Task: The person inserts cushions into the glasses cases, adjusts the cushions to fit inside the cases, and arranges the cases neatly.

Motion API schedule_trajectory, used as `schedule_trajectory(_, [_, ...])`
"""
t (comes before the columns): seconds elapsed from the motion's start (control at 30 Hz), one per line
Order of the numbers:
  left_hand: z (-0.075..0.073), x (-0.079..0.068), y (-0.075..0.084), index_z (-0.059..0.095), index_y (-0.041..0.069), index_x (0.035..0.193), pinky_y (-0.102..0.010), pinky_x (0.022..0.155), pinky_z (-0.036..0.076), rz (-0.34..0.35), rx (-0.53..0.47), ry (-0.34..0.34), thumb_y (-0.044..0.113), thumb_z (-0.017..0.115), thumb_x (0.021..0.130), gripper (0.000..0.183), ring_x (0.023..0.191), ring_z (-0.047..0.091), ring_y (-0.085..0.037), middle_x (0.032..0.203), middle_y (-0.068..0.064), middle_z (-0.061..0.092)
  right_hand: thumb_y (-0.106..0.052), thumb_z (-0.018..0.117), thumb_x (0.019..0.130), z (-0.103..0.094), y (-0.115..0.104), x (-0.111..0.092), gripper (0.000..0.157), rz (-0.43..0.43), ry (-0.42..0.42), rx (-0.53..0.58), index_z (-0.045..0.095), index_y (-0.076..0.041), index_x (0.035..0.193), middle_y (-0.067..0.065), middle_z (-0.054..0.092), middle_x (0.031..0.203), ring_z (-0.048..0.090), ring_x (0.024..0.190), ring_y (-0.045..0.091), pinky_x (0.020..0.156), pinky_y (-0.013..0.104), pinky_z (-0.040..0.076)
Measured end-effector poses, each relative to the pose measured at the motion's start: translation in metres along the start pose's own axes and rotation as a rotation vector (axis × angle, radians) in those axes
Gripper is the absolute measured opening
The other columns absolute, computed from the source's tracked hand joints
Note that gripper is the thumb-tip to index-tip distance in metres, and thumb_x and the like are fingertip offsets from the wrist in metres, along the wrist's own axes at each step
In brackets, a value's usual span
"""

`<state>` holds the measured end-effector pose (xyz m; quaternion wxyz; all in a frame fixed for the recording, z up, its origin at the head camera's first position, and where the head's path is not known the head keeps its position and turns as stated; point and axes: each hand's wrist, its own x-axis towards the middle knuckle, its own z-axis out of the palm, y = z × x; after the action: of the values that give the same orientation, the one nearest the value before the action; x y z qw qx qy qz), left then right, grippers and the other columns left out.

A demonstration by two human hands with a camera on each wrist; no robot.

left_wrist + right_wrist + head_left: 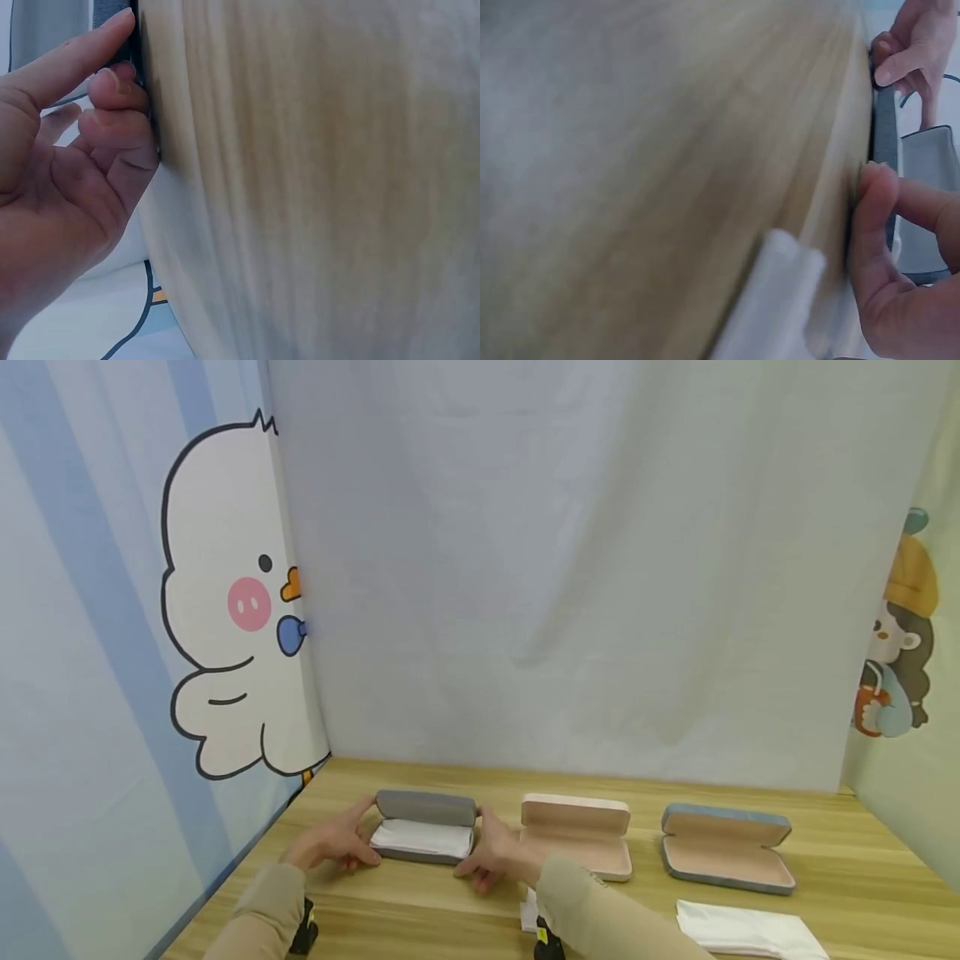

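A grey glasses case point(426, 810) lies on the table with its lid raised. Inside its lower half is a folded white cloth point(422, 837). My left hand point(341, 842) grips the left end, thumb at the front corner and index finger up by the lid. At the right end, my right hand point(495, 850) holds it the same way. The left wrist view catches only a dark corner of the case point(111, 10) beside my fingertips. In the right wrist view, both hands hold the dark front edge of the case point(885, 127).
To the right stand a pink-lined white glasses case point(576, 817) and a blue glasses case point(723, 860), both with lids up. A folded white cloth point(750, 931) lies before the blue one. Another white cloth point(529, 912) is partly hidden by my right forearm. Curtains point(585, 568) stand behind the table.
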<state>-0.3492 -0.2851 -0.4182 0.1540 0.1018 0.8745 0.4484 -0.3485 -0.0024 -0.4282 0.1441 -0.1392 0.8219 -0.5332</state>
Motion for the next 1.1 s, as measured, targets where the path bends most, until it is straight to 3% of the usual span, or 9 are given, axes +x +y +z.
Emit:
schedule_trajectory(0.17, [0.004,0.003,-0.001,-0.002,-0.001,0.153,-0.021,0.044,0.038,0.003,0.009,0.029,0.004,0.077,0.078,0.109,0.045,0.047,-0.01,0.061,-0.002,0.05,0.01,0.081,0.067,0.0,0.005,0.002,0.079,-0.034,-0.004,0.017,0.033,-0.006,0.128,0.013,0.058,0.051,0.052,0.032,0.012,0.034,0.03,0.049])
schedule_trajectory(0.53, [0.003,0.0,-0.003,-0.009,-0.006,0.15,-0.019,0.041,0.039,0.07,-0.067,-0.012,0.0,0.074,0.081,0.108,0.043,0.049,-0.007,0.06,-0.002,0.053,0.013,0.078,0.069,-0.004,0.008,0.005,0.073,-0.024,-0.075,0.174,0.029,-0.005,0.12,0.015,0.061,0.053,0.055,0.035,0.014,0.036,0.027,0.05])
schedule_trajectory(1.1, [0.003,0.0,-0.005,-0.013,-0.003,0.15,-0.019,0.042,0.04,0.061,-0.094,-0.018,0.0,0.074,0.081,0.111,0.046,0.049,-0.008,0.064,-0.003,0.053,0.012,0.076,0.072,-0.004,0.012,0.007,0.071,-0.016,-0.102,0.207,0.027,-0.006,0.119,0.018,0.063,0.055,0.056,0.036,0.015,0.037,0.027,0.051])
